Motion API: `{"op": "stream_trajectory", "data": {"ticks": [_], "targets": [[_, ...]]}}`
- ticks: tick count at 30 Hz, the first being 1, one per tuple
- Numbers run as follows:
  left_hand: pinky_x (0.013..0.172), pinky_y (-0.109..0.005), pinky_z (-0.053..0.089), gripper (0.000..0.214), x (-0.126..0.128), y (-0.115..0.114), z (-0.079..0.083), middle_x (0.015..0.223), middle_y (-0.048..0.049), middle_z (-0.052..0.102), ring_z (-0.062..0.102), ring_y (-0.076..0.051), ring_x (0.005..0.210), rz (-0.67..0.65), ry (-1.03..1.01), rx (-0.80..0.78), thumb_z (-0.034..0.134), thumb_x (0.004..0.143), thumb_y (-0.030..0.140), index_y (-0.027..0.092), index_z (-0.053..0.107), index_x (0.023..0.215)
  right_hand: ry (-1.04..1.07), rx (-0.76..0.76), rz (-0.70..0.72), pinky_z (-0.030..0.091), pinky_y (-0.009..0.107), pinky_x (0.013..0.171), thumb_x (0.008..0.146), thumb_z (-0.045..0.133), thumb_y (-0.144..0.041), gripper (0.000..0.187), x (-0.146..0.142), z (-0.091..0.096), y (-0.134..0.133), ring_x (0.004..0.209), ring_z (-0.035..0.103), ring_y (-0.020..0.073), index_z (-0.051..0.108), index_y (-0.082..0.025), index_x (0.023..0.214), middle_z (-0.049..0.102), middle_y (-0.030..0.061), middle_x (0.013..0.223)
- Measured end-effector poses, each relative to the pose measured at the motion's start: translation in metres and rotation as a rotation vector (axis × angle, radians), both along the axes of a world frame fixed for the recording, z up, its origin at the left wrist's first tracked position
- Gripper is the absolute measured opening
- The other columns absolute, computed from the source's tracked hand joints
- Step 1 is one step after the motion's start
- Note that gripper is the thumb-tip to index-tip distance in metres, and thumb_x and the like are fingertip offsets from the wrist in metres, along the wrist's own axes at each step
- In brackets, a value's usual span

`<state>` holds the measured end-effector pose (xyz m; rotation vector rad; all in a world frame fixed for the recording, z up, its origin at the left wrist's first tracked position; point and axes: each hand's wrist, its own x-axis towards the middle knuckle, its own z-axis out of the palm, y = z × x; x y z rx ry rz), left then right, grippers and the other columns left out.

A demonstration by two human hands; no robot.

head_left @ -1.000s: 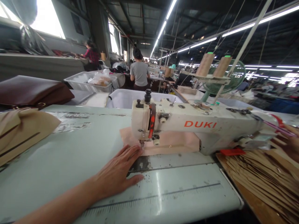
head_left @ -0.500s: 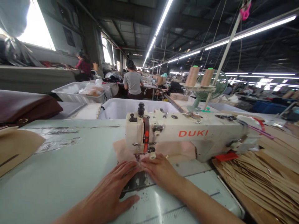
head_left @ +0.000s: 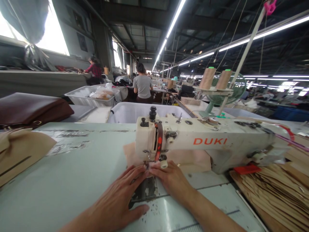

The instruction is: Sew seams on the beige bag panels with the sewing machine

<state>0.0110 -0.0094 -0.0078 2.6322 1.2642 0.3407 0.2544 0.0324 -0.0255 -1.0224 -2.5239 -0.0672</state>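
Observation:
A white DUKI sewing machine [head_left: 207,143] stands on a pale green table [head_left: 67,180]. A pinkish-tan piece of material [head_left: 193,159] lies under its arm and needle. My left hand [head_left: 120,196] lies flat on the table, fingers stretched toward the needle and touching the piece's near edge. My right hand [head_left: 170,178] rests beside it with fingers extended, pressing the piece just in front of the presser foot. The fingertips of both hands meet below the needle.
Stacked tan cut pieces [head_left: 270,190] lie at the right. A tan folded piece [head_left: 19,151] and a brown bag [head_left: 31,109] sit at the left. White bins [head_left: 130,111] stand behind the machine. Two thread cones [head_left: 214,79] and a green fan stand behind; people work at far tables.
One second ago only my left hand was at the needle; my right hand has come in from the right and settled on the piece. My view shifted slightly.

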Motion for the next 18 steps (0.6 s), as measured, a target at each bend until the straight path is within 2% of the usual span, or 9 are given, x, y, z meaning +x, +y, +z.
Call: {"op": "stream_trajectory", "data": {"ticks": [3,8,18], "targets": [[0.115,-0.058,0.031,0.079,-0.0001,0.0003,-0.0006,0.159,-0.0097,0.030,0.028,-0.037,0.145,0.007,0.020,-0.001,0.061,0.088,0.057,0.024,0.033,0.154,0.039,0.016,-0.003,0.043,0.036,0.098,0.098,0.057,-0.024,0.028,-0.0012,-0.0024,0.0020,0.114,0.060,0.0192,0.064,-0.031,0.124,0.068,0.0008,0.124],[0.116,-0.057,0.031,0.079,-0.0003,0.0001,-0.0018,0.158,-0.0086,0.034,0.030,-0.036,0.144,-0.009,-0.023,0.038,0.061,0.088,0.059,0.025,0.032,0.154,0.072,0.021,-0.003,0.043,0.036,0.099,0.097,0.058,-0.022,0.027,-0.0025,-0.0061,0.0027,0.114,0.061,0.0192,0.067,-0.029,0.121,0.067,0.0022,0.125],[0.120,-0.053,0.023,0.081,-0.0004,0.0050,-0.0037,0.156,-0.0077,0.038,0.035,-0.033,0.143,-0.032,-0.065,0.051,0.062,0.085,0.065,0.028,0.035,0.153,-0.034,0.009,-0.059,0.046,0.040,0.095,0.095,0.057,-0.014,0.033,-0.0071,0.0020,-0.0034,0.115,0.060,0.0227,0.066,-0.028,0.124,0.065,0.0046,0.128]]}}
